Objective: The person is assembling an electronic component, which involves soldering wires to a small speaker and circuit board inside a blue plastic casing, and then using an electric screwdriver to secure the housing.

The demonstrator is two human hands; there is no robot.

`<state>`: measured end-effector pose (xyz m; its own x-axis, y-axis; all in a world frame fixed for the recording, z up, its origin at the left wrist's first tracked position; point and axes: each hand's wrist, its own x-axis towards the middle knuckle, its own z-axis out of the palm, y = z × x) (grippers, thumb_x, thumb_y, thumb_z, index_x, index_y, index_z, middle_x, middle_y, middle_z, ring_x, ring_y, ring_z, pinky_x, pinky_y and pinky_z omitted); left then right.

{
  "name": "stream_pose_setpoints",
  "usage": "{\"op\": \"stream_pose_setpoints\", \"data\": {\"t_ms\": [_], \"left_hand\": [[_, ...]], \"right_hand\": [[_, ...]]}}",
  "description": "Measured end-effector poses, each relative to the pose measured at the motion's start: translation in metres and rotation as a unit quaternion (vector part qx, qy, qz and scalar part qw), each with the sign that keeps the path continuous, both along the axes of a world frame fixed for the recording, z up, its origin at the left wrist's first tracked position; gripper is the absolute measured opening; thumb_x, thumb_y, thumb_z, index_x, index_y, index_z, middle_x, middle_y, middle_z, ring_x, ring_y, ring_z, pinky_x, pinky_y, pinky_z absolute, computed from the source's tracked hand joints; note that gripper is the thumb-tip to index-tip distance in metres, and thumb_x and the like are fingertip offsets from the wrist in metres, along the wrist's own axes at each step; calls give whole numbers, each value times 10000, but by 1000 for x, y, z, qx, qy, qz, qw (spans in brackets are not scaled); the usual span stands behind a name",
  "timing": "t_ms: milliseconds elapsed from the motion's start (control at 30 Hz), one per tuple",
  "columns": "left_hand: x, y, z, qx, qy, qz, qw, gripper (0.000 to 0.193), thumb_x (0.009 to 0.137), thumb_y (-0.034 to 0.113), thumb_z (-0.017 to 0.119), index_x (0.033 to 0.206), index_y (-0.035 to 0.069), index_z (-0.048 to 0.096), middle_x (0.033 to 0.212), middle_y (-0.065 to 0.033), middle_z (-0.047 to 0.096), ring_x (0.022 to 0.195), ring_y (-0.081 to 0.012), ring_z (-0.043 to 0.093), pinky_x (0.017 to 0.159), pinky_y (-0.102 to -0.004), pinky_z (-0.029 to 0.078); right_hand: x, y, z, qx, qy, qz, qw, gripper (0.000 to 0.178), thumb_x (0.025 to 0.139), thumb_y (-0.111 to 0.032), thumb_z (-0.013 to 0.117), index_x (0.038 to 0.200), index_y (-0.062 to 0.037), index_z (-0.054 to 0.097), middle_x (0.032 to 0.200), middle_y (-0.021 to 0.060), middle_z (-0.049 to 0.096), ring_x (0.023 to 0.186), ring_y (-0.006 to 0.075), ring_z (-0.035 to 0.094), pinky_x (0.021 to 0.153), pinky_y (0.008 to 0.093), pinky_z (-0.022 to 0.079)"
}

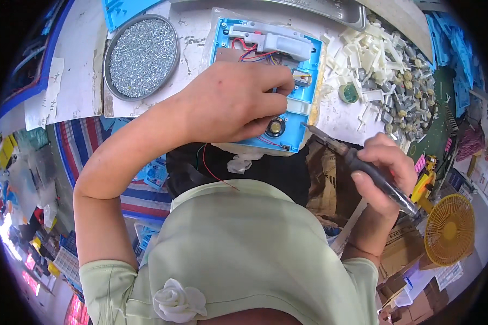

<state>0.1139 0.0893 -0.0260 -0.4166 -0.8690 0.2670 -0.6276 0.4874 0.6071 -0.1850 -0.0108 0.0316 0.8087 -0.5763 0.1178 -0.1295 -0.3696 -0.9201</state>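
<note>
A light-blue plastic case (pixel 290 140) lies open on the table in front of me. Inside it sit a grey-white housing (pixel 287 46), red and dark wires (pixel 252 54), a small metal part (pixel 302 78) and a round speaker (pixel 275 127). My left hand (pixel 236 100) reaches across the case, its fingers curled down into it; whatever the fingertips grip is hidden. My right hand (pixel 387 168) is closed around a dark-handled screwdriver (pixel 371 168). The screwdriver slants up to the left, its thin tip at the right edge of the case near the speaker.
A round metal bowl (pixel 171 70) of small silver screws (pixel 142 57) stands at the left. A heap of white plastic parts and small motors (pixel 404 81) spreads on the right, beside a green roll (pixel 349 93). A metal tray (pixel 331 10) lies at the back; a yellow fan (pixel 449 230) stands at lower right.
</note>
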Motion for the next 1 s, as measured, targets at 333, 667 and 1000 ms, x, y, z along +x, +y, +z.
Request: {"op": "stream_pose_setpoints", "data": {"t_ms": [333,667,1000], "left_hand": [[2,2,7,-42,6,-2,999,253,699,52,761,932,57,662,1003,-118,653,866,-325,666,704,-417,550],[5,10,-2,-93,0,32,995,260,722,64,774,962,59,676,1004,-118,657,856,-325,665,710,-423,553],[9,16,-9,-124,146,96,977,215,727,-7,716,937,31,698,1049,-122,640,873,-299,666,768,-380,561]], "right_hand": [[-195,-45,2,-2,-306,-502,809,136,939,-28,598,1066,17,616,875,86,651,660,110,504,704,274,500],[-191,-158,-29,-107,-124,-612,773,70,869,-108,750,917,-85,704,889,-11,674,714,68,542,601,243,411],[-140,-78,-45,222,-307,-442,813,337,976,-122,652,1260,39,570,1119,150,657,841,178,596,742,296,526]]}}
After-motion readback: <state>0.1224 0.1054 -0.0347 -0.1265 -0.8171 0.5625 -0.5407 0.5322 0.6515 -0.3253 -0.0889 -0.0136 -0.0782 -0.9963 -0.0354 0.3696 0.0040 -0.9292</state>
